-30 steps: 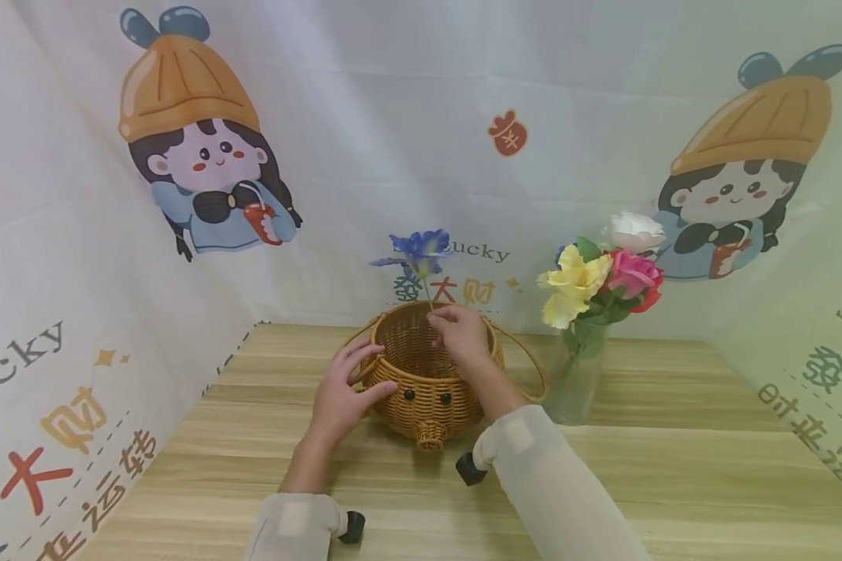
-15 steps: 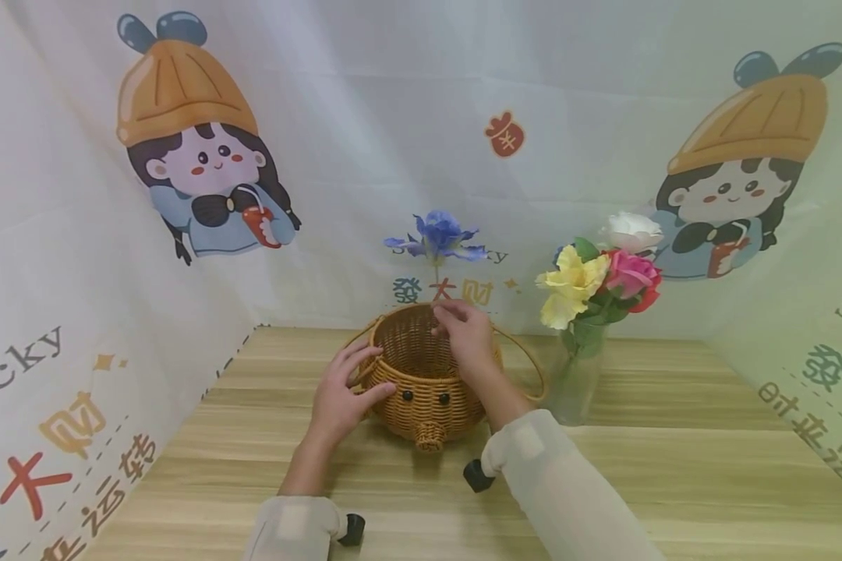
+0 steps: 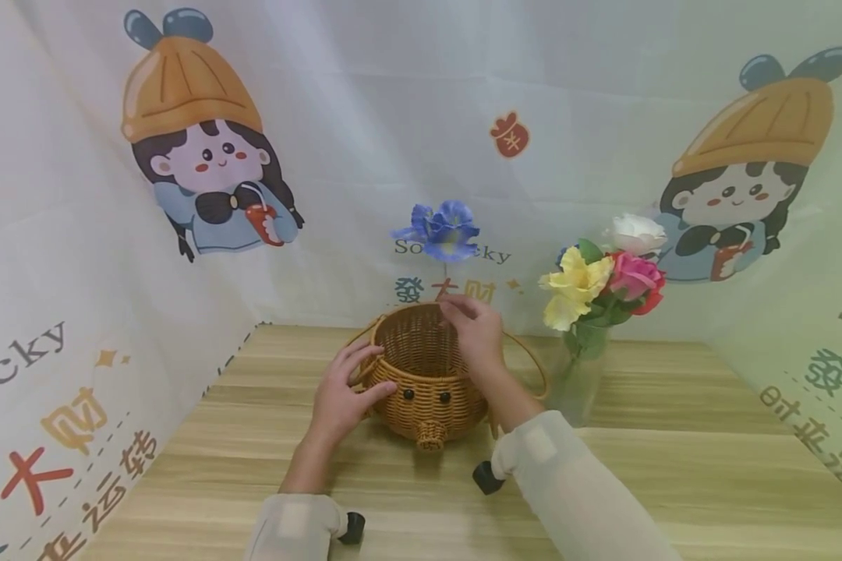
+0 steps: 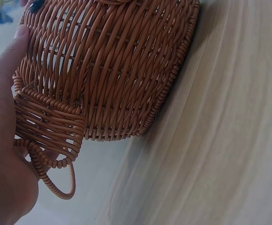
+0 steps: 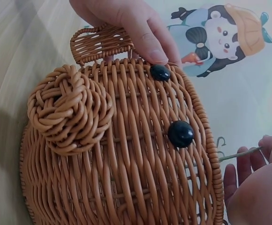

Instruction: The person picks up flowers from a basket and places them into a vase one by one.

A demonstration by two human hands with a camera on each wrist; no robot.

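A brown wicker basket (image 3: pixel 393 413) with an animal face, black bead eyes and a woven snout (image 5: pixel 70 110) stands upright on the table. My left hand (image 3: pixel 342 393) holds its left side, the thumb (image 4: pixel 15 51) laid against the front by one eye. Over the basket's opening, at the right, my right hand (image 3: pixel 479 335) pinches the thin stem (image 5: pixel 241 153) of an artificial blue flower (image 3: pixel 445 230). The bloom stands above the rim, and the stem reaches down into the basket. Its lower end is mostly hidden by the hand and the weave.
To the right stands a clear vase (image 3: pixel 578 382) holding artificial flowers, among them a yellow flower (image 3: pixel 574 284), a pink rose (image 3: pixel 635 273) and a white flower (image 3: pixel 637 232). A thin handle (image 3: pixel 533 358) loops out at the basket's right. Printed cloth (image 3: pixel 365 117) hangs behind the wooden table (image 3: pixel 673 475).
My right hand has moved slightly right and up with the blue flower, whose bloom has risen, moved right and turned. My left hand and the basket have stayed in place.
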